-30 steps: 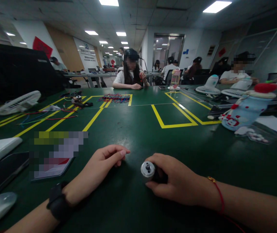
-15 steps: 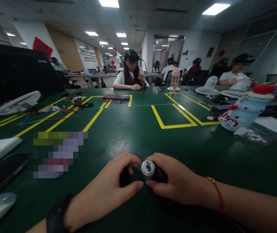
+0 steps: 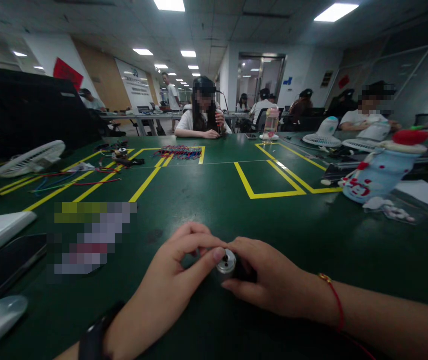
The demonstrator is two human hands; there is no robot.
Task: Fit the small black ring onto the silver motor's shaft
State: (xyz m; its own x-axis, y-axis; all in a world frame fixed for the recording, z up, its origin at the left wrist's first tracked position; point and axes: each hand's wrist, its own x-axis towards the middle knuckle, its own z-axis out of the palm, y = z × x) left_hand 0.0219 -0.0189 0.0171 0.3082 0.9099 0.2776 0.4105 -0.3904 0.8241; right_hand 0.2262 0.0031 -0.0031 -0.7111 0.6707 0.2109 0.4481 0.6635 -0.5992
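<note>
A small silver electric motor [image 3: 226,271] stands upright in front of me, with a short shaft and small dark holes on its top face. My right hand [image 3: 279,280] is closed around its right side, thumb in front and fingers behind. From the left, my left hand [image 3: 180,265] reaches over it. Its thumb and index fingertips come together at the motor's top rim, close beside the shaft. Whether they pinch the shaft itself is hidden by the thumb. The green tabletop [image 3: 199,205] lies beneath.
Far left are loose coloured wires [image 3: 75,180] and a white fan [image 3: 30,159]. A wire bundle [image 3: 182,152] lies ahead, before a seated person [image 3: 201,115]. On the right stands a blue bottle [image 3: 382,172]. A computer mouse [image 3: 0,325] and dark phone-like slab [image 3: 7,270] lie left.
My left hand has moved up and right, its thumb and index finger closing from apart to the motor's top. My right hand keeps its hold; the motor has shifted slightly left.
</note>
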